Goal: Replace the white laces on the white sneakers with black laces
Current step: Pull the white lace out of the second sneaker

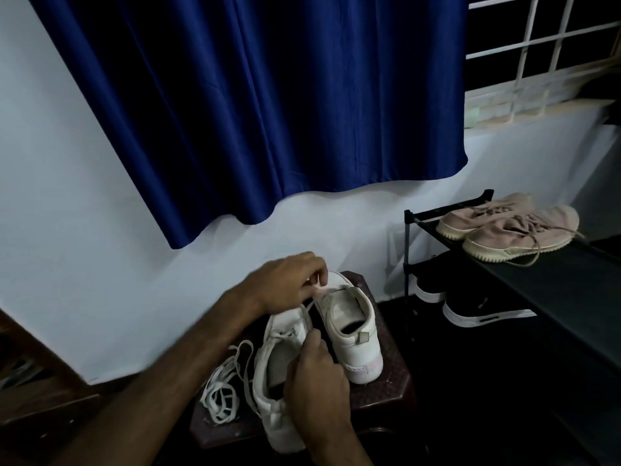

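Left grip (289, 284) pinching white lace (307, 305), right grip (317, 381) curled round white sneaker (268, 358), pink shoes (510, 230) on rack (554, 287)

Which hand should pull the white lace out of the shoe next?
Probably the left. The left hand pinches the white lace above the sneaker, so it can pull; the right hand holds that sneaker, steadying it.

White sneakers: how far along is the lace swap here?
Done: a loose white lace lies on the stool, and the farther sneaker looks laceless. In hand: left hand and right hand pinch the held lace of the nearer sneaker. Left: no black laces visible.
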`<state>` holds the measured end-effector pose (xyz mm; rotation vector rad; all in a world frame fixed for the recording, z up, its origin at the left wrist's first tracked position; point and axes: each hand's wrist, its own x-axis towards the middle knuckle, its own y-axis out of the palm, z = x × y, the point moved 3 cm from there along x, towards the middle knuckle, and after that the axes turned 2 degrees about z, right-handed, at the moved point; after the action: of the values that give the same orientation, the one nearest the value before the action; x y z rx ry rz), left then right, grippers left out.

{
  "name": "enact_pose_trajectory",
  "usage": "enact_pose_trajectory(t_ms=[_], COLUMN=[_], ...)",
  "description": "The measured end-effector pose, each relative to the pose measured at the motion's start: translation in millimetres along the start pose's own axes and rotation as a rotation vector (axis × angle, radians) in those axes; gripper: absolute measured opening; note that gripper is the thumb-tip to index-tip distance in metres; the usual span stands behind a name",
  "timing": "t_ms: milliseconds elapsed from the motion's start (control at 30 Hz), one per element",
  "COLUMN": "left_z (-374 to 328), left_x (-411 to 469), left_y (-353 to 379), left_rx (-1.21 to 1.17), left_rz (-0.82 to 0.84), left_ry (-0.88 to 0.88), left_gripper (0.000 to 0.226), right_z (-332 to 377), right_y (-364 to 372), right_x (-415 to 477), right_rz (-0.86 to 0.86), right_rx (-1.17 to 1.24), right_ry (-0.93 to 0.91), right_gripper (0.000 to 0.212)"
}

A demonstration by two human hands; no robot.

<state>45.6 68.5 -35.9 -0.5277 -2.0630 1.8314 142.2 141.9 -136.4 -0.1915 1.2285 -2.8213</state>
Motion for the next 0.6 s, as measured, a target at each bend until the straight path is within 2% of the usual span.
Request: enact_pose_trajectory(t_ms=[67,133,267,367,467,600], left_z=[7,17,28,22,14,19], left_x=[-18,-37,-59,-64,-60,-57], left_y=[8,17,46,56,56,49], left_rx=[-0.042,-0.100,-0.085,-0.091,0.038,0.102], left_rz=[-0.092,-0.123,0.086,-0.019,-0.078,-0.210], left_ry=[-0.028,-0.117,-0.311,-0.359,-0.362,-0.466], left_gripper=[0.024,0.018,0.010,0.012,0.018,0.004], right_z=[-2,-1,5,-1,-7,-6], right_y=[0,-4,-1,7,13,10], right_x=[1,4,17,20,20,20], right_rz=[-0.014,-0.066,-0.255,-0.286,-0.305,-0.325], right_rx=[-0.036,-0.133,-0.315,-0.256,-0.265,-0.323], right_ry=[-0.006,-0.040,-0.150,-0.147,-0.104,-0.079], right_gripper=[0.035,0.031,0.025,0.018,0.020,0.026])
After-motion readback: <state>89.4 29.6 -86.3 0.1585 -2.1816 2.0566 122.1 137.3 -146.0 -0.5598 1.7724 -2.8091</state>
